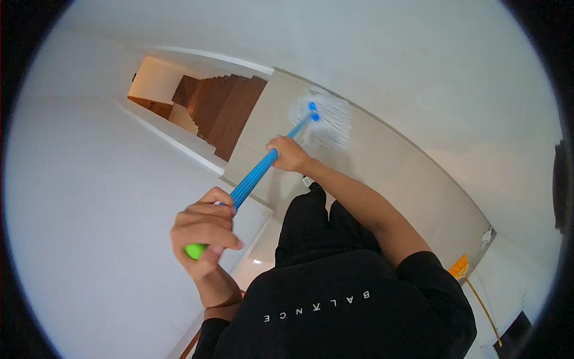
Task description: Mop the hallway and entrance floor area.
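My left hand [208, 231] is wrapped around the top of a blue mop handle [253, 179], close to its green end cap [195, 251]. Lower on the same pole, my right hand [288, 154] grips it just where the thick ribbed part meets the thinner shaft. The handle slants down and away to a white string mop head [334, 119] with blue fittings at its centre. Its strands are spread flat on the beige tile floor [381, 155], near the foot of the wall, and look slightly blurred.
Brown steps of a staircase [228, 107] begin at the floor's left edge, beyond the mop. A white wall [103, 188] stands at my left, another wall [448, 89] ahead and right. An orange broom [459, 268] with a yellow stick leans at the lower right.
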Action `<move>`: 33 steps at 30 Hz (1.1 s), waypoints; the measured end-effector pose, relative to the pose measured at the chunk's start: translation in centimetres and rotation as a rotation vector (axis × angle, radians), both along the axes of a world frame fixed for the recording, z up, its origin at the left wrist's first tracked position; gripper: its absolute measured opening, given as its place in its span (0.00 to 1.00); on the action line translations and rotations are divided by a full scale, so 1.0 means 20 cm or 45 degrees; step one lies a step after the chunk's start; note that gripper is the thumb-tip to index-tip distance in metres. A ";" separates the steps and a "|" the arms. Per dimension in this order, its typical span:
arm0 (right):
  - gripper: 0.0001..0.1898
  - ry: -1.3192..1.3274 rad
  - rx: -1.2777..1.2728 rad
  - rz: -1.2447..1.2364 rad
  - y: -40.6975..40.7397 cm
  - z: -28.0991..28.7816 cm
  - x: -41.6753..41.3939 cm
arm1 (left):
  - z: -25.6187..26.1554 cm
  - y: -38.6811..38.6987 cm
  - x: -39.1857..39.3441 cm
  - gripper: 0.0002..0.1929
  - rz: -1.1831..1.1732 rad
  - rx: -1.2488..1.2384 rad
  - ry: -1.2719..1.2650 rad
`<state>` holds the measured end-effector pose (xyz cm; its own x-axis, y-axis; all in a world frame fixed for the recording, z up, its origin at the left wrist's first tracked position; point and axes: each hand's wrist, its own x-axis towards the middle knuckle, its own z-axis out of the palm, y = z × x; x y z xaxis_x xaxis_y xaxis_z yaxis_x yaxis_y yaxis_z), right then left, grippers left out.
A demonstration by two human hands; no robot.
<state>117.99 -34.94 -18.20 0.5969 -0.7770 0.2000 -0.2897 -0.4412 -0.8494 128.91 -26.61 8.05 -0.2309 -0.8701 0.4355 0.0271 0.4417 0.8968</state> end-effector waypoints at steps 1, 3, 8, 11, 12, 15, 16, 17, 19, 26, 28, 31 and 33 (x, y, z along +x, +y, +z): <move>0.10 0.019 0.009 0.144 -0.03 -0.02 0.03 | -0.01 0.01 -0.02 0.07 -0.014 0.034 -0.060; 0.11 0.011 -0.012 0.197 -0.07 -0.06 0.04 | -0.06 0.04 -0.11 0.07 -0.028 0.011 -0.276; 0.13 -0.075 -0.132 0.191 0.03 -0.10 -0.08 | -0.10 0.17 -0.26 0.07 -0.200 0.042 -0.494; 0.10 -0.117 -0.058 0.017 0.26 0.00 -0.24 | -0.03 0.29 -0.33 0.06 -0.214 -0.001 -0.302; 0.09 -0.062 0.036 -0.009 0.35 0.04 -0.32 | -0.01 0.33 -0.37 0.06 -0.190 -0.016 -0.138; 0.06 -0.017 0.142 -0.144 0.64 0.13 -0.58 | 0.02 0.46 -0.50 0.06 -0.335 -0.059 0.087; 0.05 -0.018 0.140 -0.209 0.74 0.15 -0.68 | 0.02 0.51 -0.55 0.07 -0.404 -0.071 0.093; 0.05 0.093 0.190 -0.233 0.83 0.15 -0.78 | 0.01 0.56 -0.61 0.07 -0.443 -0.063 0.070; 0.05 0.265 0.259 -0.281 1.00 0.11 -1.00 | -0.05 0.67 -0.74 0.07 -0.503 0.018 0.179; 0.10 0.313 -0.094 -0.637 1.57 -0.15 -1.67 | -0.36 1.07 -1.14 0.06 -0.682 0.295 0.060; 0.10 0.418 -0.022 -0.606 1.68 -0.20 -1.79 | -0.42 1.16 -1.20 0.06 -0.719 0.329 0.007; 0.09 0.554 0.069 -0.552 1.75 -0.23 -1.83 | -0.45 1.23 -1.22 0.06 -0.744 0.361 -0.037; 0.09 0.588 0.094 -0.516 1.74 -0.21 -1.76 | -0.41 1.24 -1.15 0.06 -0.727 0.343 -0.015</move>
<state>82.83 -0.18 -22.48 0.2638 -0.9619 -0.0716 -0.7667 -0.1640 -0.6207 105.85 -1.85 -0.22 -0.6948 -0.6871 0.2125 0.1811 0.1188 0.9763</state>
